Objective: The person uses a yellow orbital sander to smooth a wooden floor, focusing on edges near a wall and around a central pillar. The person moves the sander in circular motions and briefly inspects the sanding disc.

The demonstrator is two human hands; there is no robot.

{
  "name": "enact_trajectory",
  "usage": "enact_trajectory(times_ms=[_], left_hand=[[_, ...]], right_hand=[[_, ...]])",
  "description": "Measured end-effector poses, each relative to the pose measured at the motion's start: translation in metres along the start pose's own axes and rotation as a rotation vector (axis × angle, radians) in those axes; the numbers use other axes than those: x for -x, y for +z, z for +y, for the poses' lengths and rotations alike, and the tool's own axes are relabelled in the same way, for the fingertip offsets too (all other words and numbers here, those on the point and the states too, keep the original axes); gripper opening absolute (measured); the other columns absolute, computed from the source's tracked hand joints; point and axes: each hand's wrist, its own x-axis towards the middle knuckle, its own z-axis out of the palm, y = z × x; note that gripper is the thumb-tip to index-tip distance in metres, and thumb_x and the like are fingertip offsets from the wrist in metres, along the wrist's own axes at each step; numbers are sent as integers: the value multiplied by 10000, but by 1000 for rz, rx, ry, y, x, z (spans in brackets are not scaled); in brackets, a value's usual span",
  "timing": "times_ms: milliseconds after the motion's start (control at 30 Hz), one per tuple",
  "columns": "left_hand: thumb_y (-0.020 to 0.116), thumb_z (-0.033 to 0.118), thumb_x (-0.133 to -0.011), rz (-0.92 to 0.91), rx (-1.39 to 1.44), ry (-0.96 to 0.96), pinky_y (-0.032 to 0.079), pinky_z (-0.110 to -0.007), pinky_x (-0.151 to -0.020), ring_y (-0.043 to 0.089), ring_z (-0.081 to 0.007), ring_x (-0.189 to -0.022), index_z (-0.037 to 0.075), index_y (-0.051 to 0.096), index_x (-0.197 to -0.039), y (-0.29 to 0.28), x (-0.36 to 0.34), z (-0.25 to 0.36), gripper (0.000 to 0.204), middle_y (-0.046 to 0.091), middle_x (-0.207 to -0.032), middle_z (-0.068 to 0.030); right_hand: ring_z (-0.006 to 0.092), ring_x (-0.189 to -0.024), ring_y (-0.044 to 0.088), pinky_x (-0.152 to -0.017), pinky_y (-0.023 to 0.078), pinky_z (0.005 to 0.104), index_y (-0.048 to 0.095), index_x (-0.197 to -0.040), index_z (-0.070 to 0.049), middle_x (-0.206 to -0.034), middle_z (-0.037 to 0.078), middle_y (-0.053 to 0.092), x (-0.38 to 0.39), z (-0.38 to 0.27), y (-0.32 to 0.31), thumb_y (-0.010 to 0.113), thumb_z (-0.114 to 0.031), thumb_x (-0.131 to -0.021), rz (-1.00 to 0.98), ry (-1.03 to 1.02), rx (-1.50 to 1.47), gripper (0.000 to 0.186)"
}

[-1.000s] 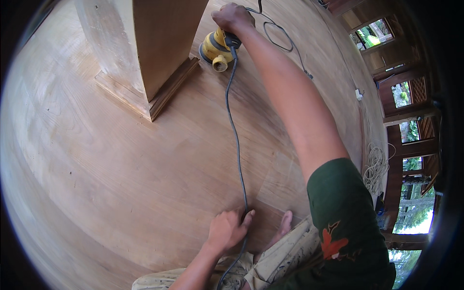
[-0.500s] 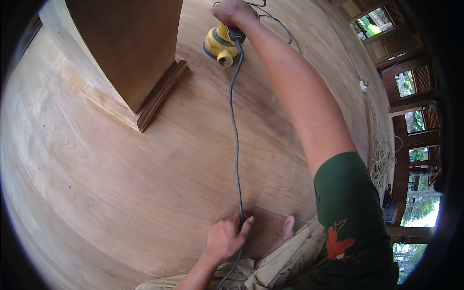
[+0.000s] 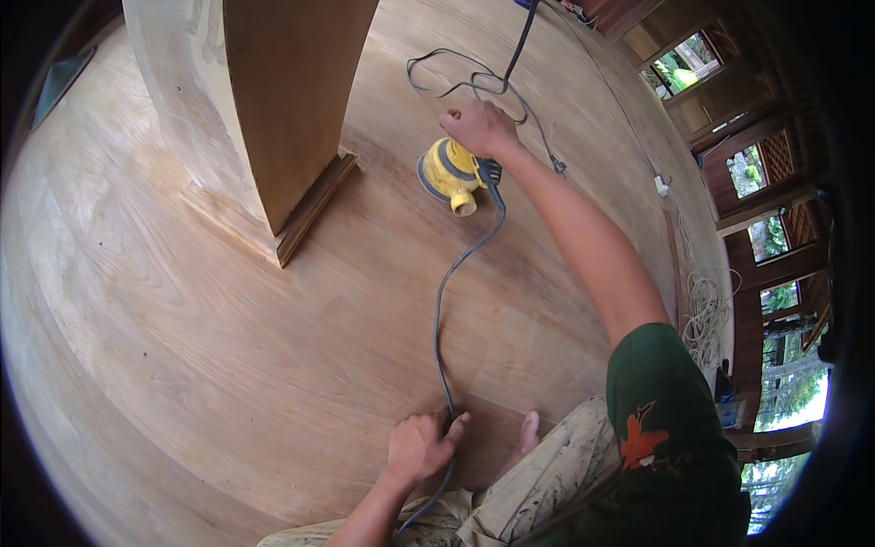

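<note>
My right arm reaches out over the wooden floor, and my right hand is closed over the top of a yellow and dark grey orbital sander. The sander rests on the boards, its round yellow dust port facing me. From its rear a dark power cord curves back across the floor toward me. Close to my body, my left hand is closed on that cord, which passes between thumb and fingers and runs on over my lap. The underside of my left hand is hidden.
A square wooden column with a stepped base moulding stands left of the sander. Beyond the sander lies a looped black cable with a plug. A coil of pale rope lies at the right. My bare foot is near the left hand.
The sander and my right hand have come nearer to me and slightly right. The power cord has gone slacker and now bends. The view has shifted, showing more of the far cable. My left hand stays put.
</note>
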Motion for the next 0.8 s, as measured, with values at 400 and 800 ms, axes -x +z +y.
enact_trajectory(times_ms=[400,800], left_hand=[[563,603,-1068,-26,11,-19,587,-574,-906,752,-465,-1026,33,791,-1025,2,-3,-5,616,779,-998,-271],[573,590,-1060,-22,79,-26,587,-560,-926,751,-456,-1057,14,791,-1001,5,-6,-8,618,783,-1049,-272]], right_hand=[[383,-1053,767,-921,607,505,848,-1040,-169,-1082,131,821,144,75,-9,633,-391,-958,35,39,9,320],[336,-1008,787,-900,618,462,858,-1060,-182,-1065,79,836,126,-43,-5,688,-402,-962,-20,-73,1,295]])
